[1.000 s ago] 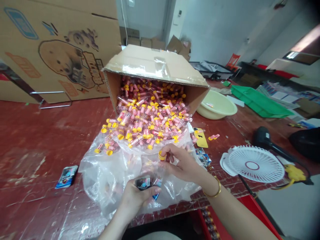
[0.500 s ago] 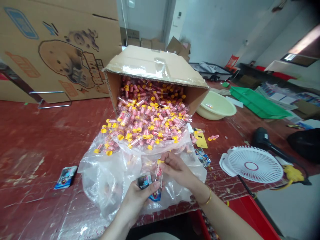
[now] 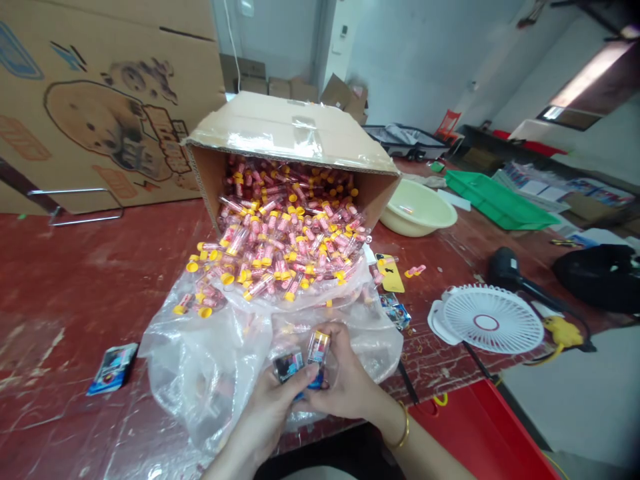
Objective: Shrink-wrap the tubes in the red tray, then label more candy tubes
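My left hand (image 3: 273, 403) pinches a small dark printed packet (image 3: 289, 365) over the clear plastic sheet (image 3: 215, 360). My right hand (image 3: 345, 383) is closed around a clear tube with a yellow cap (image 3: 318, 347), held upright right beside the packet. The two hands touch. Behind them a cardboard box (image 3: 290, 137) lies on its side, and a pile of yellow-capped tubes with pink contents (image 3: 285, 233) spills out of it onto the plastic.
Another printed packet (image 3: 111, 369) lies on the red table at the left. To the right are a yellow card (image 3: 391, 275), small packets (image 3: 396, 310), a white fan (image 3: 487, 323), a cream basin (image 3: 417, 208), a green tray (image 3: 490, 200) and a black bag (image 3: 597, 277). A red bin (image 3: 480, 433) sits below.
My right hand picked a tube off the pile, brought it back toward me and now holds it upright against the packet in my left hand. The view shifted slightly left.
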`<state>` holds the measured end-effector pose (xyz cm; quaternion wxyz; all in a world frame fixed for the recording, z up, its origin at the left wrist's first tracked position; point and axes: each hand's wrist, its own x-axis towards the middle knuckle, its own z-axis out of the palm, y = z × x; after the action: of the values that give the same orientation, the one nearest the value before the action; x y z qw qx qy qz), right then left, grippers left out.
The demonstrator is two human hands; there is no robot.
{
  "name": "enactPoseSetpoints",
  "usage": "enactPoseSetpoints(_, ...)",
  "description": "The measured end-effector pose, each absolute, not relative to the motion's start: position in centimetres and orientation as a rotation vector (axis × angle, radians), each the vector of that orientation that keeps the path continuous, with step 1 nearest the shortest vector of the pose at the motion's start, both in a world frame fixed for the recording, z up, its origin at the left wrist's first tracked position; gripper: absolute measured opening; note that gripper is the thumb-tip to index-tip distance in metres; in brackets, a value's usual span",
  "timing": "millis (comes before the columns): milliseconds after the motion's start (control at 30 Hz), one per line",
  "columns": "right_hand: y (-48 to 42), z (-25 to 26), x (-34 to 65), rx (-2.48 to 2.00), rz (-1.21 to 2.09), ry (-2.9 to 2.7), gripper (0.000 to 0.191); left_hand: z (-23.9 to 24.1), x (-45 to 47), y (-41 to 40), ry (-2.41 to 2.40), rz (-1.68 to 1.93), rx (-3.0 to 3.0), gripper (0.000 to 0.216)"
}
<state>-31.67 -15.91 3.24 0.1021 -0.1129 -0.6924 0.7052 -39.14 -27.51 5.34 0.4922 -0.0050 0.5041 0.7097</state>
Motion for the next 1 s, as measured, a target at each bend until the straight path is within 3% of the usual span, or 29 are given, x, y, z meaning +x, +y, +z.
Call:
enactPoseSetpoints(400,-15.7,3.5,-31.4,-0.189,2.046,-2.03,0.064,4.8,-39.0,-27.7,1.273,1.769,-0.043,0.034)
enactPoseSetpoints(567,-13.8,4.1,-30.4,-0.32,2.035,-1.9,0.02,4.9,-38.3,-27.6,1.353,1.624,0.027,0.044)
enactPoseSetpoints(633,-12.9,4.0,-28.9,-0.426,2.082,-1.77,0.02,4.8,-37.6,-27.5,1.323,1.543,0.044,0.045)
enactPoseSetpoints(767,-9.3,2.3,-20.8,-0.913,1.805,-1.695,0.028,3.5,-35.5,-27.5,1.238,1.354,0.164,0.043)
enactPoseSetpoints(867,-6.5,-0.5,-9.4,-1.498,1.413,-1.659,0.023,2.0,-33.9,-27.5,1.273,1.151,0.278,0.051)
enactPoseSetpoints(1000,-8.3,-4.9,6.1,-2.135,1.145,-1.476,0.02,-0.1,-32.1,-27.0,1.382,1.089,0.285,0.046)
